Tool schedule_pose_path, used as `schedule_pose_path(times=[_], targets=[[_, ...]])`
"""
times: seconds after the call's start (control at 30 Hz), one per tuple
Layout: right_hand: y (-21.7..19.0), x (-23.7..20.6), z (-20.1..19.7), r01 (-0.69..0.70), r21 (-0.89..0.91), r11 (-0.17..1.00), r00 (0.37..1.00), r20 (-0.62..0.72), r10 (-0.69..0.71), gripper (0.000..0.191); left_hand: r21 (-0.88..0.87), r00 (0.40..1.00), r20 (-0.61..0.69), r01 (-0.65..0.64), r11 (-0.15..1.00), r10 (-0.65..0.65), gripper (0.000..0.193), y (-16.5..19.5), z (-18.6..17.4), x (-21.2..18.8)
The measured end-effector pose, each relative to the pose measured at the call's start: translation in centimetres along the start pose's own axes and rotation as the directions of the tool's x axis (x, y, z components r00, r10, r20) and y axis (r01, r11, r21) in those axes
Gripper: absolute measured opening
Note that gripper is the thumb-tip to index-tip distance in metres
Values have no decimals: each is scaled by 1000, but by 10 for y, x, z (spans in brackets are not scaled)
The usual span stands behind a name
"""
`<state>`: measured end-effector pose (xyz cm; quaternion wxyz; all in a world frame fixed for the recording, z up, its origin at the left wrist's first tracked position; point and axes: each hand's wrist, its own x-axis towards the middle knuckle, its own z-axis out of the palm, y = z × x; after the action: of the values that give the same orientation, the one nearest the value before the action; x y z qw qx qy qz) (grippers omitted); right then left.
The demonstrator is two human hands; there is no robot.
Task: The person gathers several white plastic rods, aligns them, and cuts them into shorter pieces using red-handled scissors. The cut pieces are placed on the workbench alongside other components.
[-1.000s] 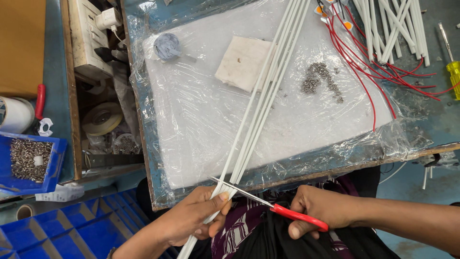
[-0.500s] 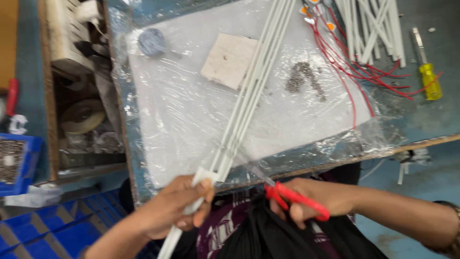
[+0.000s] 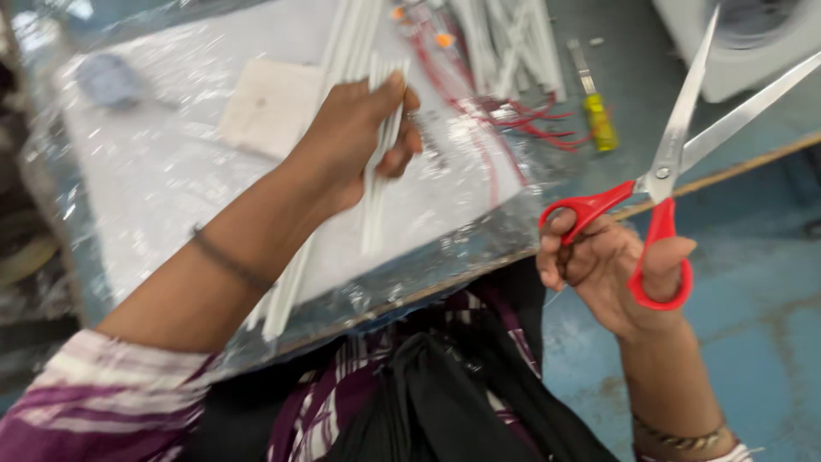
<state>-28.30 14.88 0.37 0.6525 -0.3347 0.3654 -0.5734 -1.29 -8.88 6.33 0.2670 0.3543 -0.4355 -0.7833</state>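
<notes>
My left hand [image 3: 355, 141] now lifted, gripping cut white tubes [image 3: 376, 162] | right hand [image 3: 611, 265] raised right, clasping open red scissors [image 3: 663, 184] | cut looks done.

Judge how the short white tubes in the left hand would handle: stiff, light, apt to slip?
The white tubes stay straight below the left hand, so probably fairly stiff. Thin and hollow-looking, likely light. Smooth and loosely bunched, one might slide out or roll on the plastic-covered table.

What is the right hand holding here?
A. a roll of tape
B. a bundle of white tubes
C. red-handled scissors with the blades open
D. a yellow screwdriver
C: the right hand grips red-handled scissors with blades spread, while the left hand holds the white tubes.
</notes>
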Motion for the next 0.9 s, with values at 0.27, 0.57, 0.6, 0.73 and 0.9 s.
schedule_pose_path(times=[0.27, 0.57, 0.6, 0.73, 0.9], targets=[[9, -23, -15, 78, 49, 996, 991, -113, -72, 105, -92, 977, -212, -53, 994, 32, 33, -10, 63, 167], [32, -16, -26, 55, 183, 982, 995, -96, -37, 100, -11, 964, -264, 7, 1000, -9, 39, 22, 52, 186], [32, -14, -27, 44, 196, 980, 996, -87, -28, 100, 8, 969, -248, -3, 1000, 5, 41, 25, 49, 186], [34, -7, -24, 15, 207, 978, 999, -44, -6, 99, -1, 983, -176, 43, 999, -43, 37, 31, 43, 186], [35, -5, -19, 4, 173, 985, 999, -48, 5, 98, 252, 943, -328, 22, 968, 64, 34, 44, 37, 181]])
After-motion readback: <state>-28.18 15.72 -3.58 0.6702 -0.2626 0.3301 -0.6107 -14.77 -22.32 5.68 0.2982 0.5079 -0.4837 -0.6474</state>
